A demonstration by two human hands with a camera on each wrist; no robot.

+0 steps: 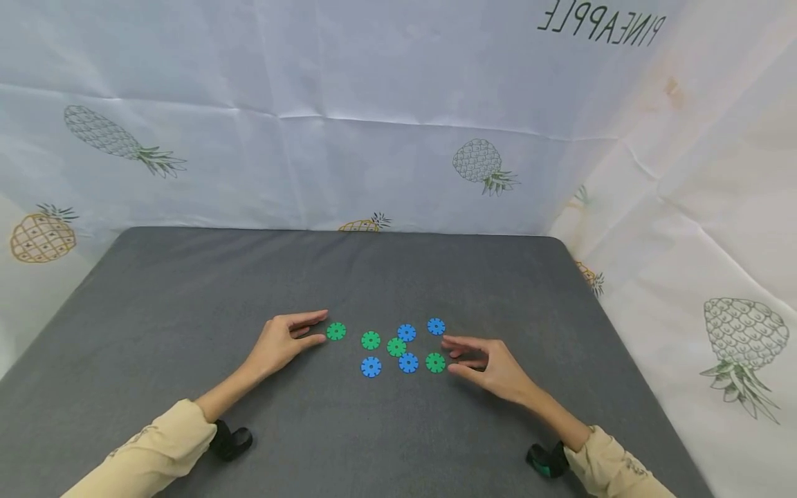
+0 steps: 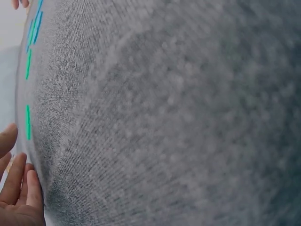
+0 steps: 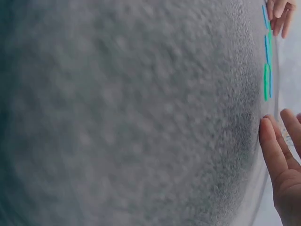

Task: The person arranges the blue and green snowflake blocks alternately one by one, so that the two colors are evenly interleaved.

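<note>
Green discs (image 1: 370,340) and blue discs (image 1: 371,366) lie flat on the surface (image 1: 386,436), between our left hand (image 1: 277,343) and right hand (image 1: 496,370); we hold our fingers (image 1: 309,318) spread, pinching nothing, apparently framing them.

Cloth-screened space, rm type unclear: wht. pineapple-print fabric (image 1: 342,76) behind & beside grey tbl. (image 1: 386,443)

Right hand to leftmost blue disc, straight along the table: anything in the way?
Yes: first a green disc by the right hand, then a second blue disc, before the leftmost blue disc. Both lie flat, so reaching over looks feasible.
</note>
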